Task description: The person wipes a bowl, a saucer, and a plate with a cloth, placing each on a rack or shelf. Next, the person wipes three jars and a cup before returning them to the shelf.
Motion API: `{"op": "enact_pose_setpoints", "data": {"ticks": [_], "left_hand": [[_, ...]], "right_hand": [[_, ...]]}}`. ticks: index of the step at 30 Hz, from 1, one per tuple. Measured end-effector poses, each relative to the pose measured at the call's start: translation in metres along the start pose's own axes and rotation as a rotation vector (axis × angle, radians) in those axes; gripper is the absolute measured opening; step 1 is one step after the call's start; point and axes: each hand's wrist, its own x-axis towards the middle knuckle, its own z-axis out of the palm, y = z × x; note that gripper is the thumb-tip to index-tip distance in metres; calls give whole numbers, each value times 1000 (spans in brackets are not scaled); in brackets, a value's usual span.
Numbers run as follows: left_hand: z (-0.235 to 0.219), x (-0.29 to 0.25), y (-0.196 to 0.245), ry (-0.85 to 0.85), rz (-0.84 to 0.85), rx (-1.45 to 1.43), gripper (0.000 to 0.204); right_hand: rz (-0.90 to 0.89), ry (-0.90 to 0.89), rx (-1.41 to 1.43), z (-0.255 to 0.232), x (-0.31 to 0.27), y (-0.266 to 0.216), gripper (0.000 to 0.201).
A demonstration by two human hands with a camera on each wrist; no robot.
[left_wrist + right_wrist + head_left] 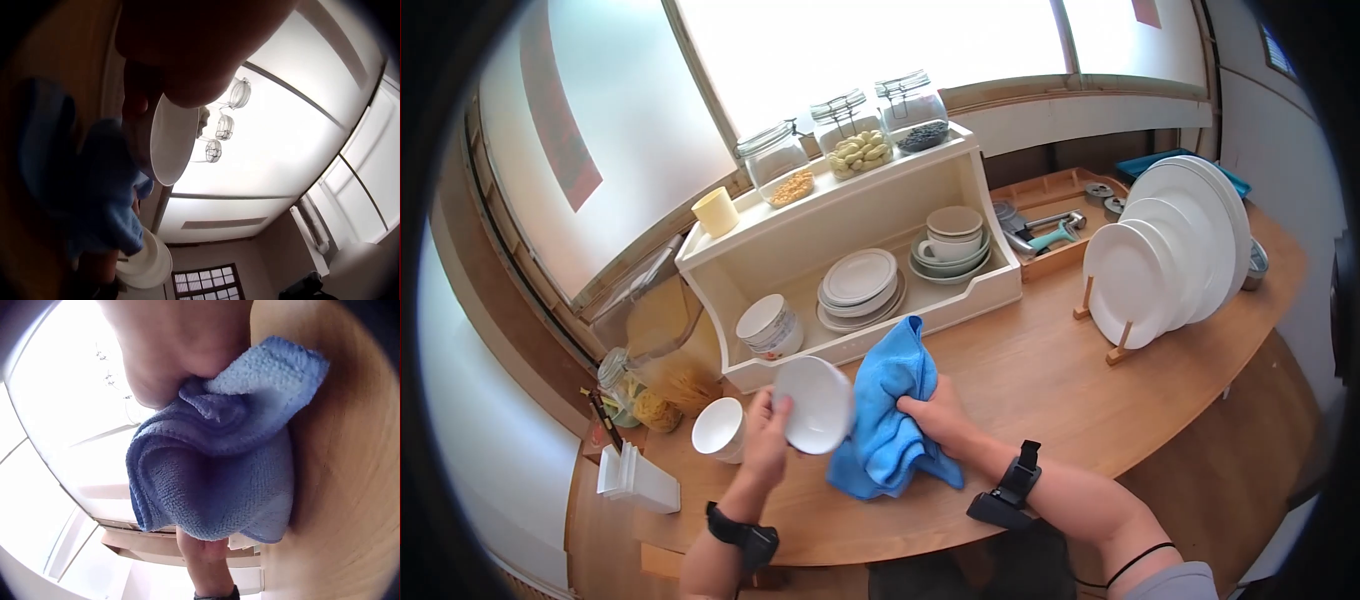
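Observation:
A white bowl [816,406] is tilted in my left hand [766,440], its inside facing up toward the head camera, with the fingers at its left rim. My right hand [945,418] grips a bunched blue cloth [892,410] that hangs just right of the bowl. In the left wrist view the bowl [175,140] shows beside the cloth [103,187]. Folds of the cloth [212,469] fill the middle of the right wrist view and hide the bowl there. A second white bowl [719,427] stands on the table left of my left hand.
Behind the hands, a cream shelf [850,225] holds stacked bowls [767,325], plates [860,280] and a cup [953,245], with glass jars [857,150] on top. White plates [1135,270] stand in a wooden rack at right. White containers [640,478] stand at left.

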Motion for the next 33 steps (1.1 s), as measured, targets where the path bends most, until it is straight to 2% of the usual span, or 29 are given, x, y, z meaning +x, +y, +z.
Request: {"op": "enact_pose_setpoints", "data": {"ticks": [3, 5, 7, 8, 10, 15, 17, 19, 21, 22, 24, 25, 27, 28, 29, 30, 31, 33], "left_hand": [[37, -6, -20, -85, -126, -194, 17], [44, -8, -29, -124, -193, -280, 19], [44, -9, -40, -223, -277, -516, 33], [44, -11, -42, -219, -284, -526, 33], [45, -20, -40, -433, -289, -653, 51], [41, -21, -26, -429, -333, -733, 60], [37, -17, -27, -426, -343, -770, 61], [31, -12, -31, -380, -309, -771, 61], [26, -8, -39, -369, -277, -786, 65], [26, -7, -43, -310, -248, -727, 70], [26, -8, -47, -245, -215, -679, 75], [27, -9, -48, -290, -173, -629, 81], [31, -13, -49, -332, -128, -587, 86], [33, -17, -50, -339, -100, -510, 90], [36, -20, -50, -347, -73, -431, 94], [39, -22, -46, -379, 9, -361, 98], [43, -25, -45, -378, 9, -365, 98], [50, -30, -45, -388, 10, -415, 97]], "right_hand": [[53, 100, 0, -7, 3, -1, 26], [50, 119, -18, -9, 4, -2, 26], [26, 163, -116, -7, 4, 0, 25], [36, 162, -124, -8, 5, 4, 25], [-24, 70, -272, -9, 6, 15, 29], [17, 40, -294, -7, 9, 15, 30], [-27, 129, -289, -7, 11, 12, 23], [-13, 136, -282, -14, 16, 4, 21], [-120, 387, -221, -15, 18, -14, 18], [-118, 377, -232, -15, 18, -22, 18], [-239, 481, -127, -12, 15, -35, 15], [-238, 473, -137, -6, 11, -39, 15], [-398, 323, -435, 7, 0, -38, 11], [-333, 178, -603, 7, -6, -36, 11], [-333, 175, -609, 8, -8, -32, 11], [-366, 70, -761, 11, -9, -27, 11], [-396, -37, -910, 11, -9, -20, 11], [-403, -72, -876, 14, -11, -11, 15]]}}
